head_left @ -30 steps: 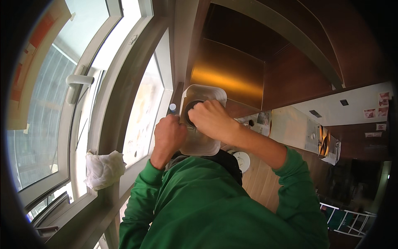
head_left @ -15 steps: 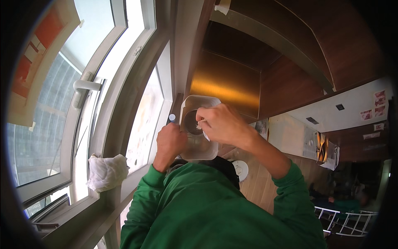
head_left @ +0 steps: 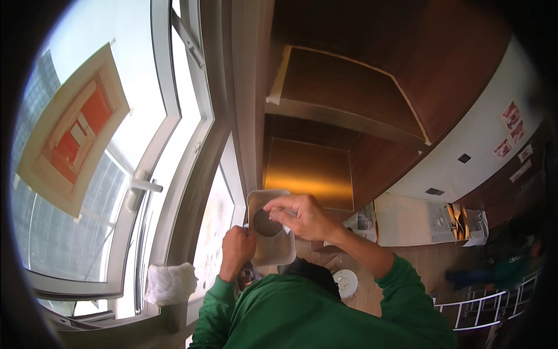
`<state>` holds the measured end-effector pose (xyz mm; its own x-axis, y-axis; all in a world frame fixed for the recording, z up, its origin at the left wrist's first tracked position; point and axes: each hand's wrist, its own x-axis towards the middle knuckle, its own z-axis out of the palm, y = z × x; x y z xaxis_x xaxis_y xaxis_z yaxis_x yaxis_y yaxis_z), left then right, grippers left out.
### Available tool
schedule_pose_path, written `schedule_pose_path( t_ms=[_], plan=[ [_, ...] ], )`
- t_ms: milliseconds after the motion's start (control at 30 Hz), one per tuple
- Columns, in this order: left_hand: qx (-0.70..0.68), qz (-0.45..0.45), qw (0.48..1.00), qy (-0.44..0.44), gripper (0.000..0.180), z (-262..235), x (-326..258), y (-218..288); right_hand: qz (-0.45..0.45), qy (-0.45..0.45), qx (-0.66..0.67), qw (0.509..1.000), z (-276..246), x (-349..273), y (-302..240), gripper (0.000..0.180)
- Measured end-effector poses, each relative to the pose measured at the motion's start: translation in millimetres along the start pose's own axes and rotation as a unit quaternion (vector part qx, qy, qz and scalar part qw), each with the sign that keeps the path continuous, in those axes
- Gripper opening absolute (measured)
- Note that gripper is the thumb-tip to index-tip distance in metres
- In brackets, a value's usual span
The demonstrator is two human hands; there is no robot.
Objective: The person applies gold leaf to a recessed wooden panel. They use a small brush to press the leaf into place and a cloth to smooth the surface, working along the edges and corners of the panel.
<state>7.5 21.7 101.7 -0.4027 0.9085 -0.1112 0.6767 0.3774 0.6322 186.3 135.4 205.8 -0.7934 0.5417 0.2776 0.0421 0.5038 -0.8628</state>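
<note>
A translucent plastic tub (head_left: pixel 282 255) with rounded corners is held up in front of my chest. My left hand (head_left: pixel 238 247) is closed at its left wall. Inside the tub is a round, grey-brown thing (head_left: pixel 268 224), which could be a cup or a pool of material. Over the tub's right side is my right hand (head_left: pixel 301 216), fingers bent and drawn together above the round thing. A small white scrap (head_left: pixel 286 229) shows under that hand, partly hidden; its material is unclear.
A bundled white cloth (head_left: pixel 170 284) sits by the window frame at left. The window sash with its white handle (head_left: pixel 142 186) stands at an angle. Wooden shelving (head_left: pixel 349 119) rises ahead. A round white lid-like thing (head_left: pixel 345 283) and a white ladder (head_left: pixel 488 308) are low right, a person beside the ladder.
My view has tilted upward, so the hands and tub appear lower. The right hand's fingers have straightened somewhat and lie over the tub; the left hand keeps its hold.
</note>
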Motion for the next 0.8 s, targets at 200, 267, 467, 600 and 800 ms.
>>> schedule_pose_path(
  t_ms=[200, 267, 467, 600, 800],
  plan=[
    [-0.006, 0.042, 0.998, 0.039, 0.025, -1, 5, -7, -0.188, -0.036, -0.244, 0.951, 9, 1, 13, 0.036],
    [-0.003, 0.035, 0.999, 0.041, 0.025, 1, 6, -10, -0.193, -0.039, -0.253, 0.947, 10, 4, 20, 0.035],
    [0.013, 0.016, 0.999, 0.024, 0.025, 1, 8, -28, -0.131, -0.082, -0.184, 0.971, 19, 26, 22, 0.018],
    [0.023, 0.004, 1.0, 0.0, 0.031, -7, 15, -31, -0.164, -0.064, 0.015, 0.984, -18, 48, -28, 0.023],
    [0.017, 0.054, 0.996, 0.075, 0.023, 12, 28, -72, -0.098, 0.081, 0.186, 0.974, -132, 101, -120, 0.023]
  ],
)
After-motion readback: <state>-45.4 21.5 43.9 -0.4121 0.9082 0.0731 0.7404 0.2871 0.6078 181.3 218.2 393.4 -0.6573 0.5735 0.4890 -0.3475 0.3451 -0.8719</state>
